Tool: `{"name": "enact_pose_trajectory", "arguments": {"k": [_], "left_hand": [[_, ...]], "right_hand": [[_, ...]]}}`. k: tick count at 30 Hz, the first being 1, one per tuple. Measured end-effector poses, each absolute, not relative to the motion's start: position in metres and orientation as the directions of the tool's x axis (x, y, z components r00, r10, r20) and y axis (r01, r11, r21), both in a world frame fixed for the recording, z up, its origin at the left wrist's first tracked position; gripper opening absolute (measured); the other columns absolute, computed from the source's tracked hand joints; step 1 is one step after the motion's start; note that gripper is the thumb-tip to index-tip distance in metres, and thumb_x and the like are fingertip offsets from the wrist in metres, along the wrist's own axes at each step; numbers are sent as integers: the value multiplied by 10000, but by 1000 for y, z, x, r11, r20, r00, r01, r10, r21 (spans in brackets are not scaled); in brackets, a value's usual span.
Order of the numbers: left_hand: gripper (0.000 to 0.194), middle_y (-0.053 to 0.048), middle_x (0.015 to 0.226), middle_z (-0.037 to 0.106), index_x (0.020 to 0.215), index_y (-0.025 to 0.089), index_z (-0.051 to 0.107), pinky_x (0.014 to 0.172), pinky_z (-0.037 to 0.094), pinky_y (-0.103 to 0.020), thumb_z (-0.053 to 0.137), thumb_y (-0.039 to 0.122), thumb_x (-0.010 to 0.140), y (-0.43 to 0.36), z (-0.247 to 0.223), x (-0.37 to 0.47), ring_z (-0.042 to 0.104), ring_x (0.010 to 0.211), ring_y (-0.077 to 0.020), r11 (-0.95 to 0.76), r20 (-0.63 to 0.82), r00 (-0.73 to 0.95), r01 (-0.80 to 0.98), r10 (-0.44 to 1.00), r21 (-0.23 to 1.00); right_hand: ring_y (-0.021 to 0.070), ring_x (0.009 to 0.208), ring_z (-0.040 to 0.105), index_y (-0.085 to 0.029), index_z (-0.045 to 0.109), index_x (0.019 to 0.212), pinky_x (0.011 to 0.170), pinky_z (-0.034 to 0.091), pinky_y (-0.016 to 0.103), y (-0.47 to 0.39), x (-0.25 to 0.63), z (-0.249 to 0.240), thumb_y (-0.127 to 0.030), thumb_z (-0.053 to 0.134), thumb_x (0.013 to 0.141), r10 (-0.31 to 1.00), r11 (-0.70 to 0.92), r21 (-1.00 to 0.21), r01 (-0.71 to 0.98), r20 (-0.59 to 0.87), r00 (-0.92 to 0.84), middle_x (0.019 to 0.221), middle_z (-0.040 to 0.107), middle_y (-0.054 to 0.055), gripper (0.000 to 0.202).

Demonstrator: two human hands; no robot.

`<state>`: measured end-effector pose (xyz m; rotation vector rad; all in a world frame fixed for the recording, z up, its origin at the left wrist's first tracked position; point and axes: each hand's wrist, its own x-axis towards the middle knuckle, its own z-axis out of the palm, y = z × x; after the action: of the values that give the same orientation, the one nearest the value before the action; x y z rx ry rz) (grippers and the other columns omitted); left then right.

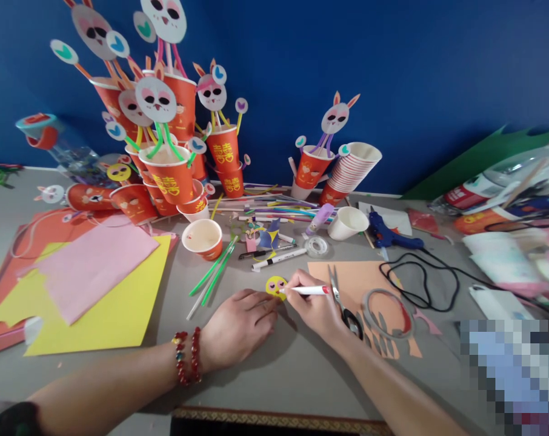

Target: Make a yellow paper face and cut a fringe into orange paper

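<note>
My right hand [313, 303] grips a white marker [308, 290] with a red end, its tip at a small round yellow paper face [274, 284]. Pink patches, dark eyes and a small mark show on the face. My left hand [242, 324] lies low on the table, fingers stretched toward the disc and touching its lower edge; those fingertips are partly hidden. Close to my right wrist are black-handled scissors [342, 306] on an orange paper sheet [360, 272]. Beyond the face lies a white pen [279, 259] with a black cap.
Red cups with rabbit faces [168, 175] crowd the back left. Yellow paper [133, 303] lies left, green straws [216, 272] nearer the middle. A blue glue gun [390, 233] with black cord, a tape roll [317, 246] and a white cup [348, 223] stand rightward.
</note>
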<state>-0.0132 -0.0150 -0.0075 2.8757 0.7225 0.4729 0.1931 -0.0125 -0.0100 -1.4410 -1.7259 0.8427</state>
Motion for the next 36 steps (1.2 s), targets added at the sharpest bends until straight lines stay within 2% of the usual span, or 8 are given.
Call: {"name": "enact_pose_trajectory", "arguments": {"k": [36], "left_hand": [[202, -63, 1297, 630, 1086, 151, 617, 976, 456, -367, 470, 239, 978, -15, -8, -13, 551, 1204, -208, -877, 262, 839, 433, 477, 209]], "right_hand": [[105, 523, 453, -201, 512, 671, 504, 322, 200, -12, 193, -12, -218, 530, 851, 985, 166, -831, 532, 118, -123, 571, 496, -54, 182]]}}
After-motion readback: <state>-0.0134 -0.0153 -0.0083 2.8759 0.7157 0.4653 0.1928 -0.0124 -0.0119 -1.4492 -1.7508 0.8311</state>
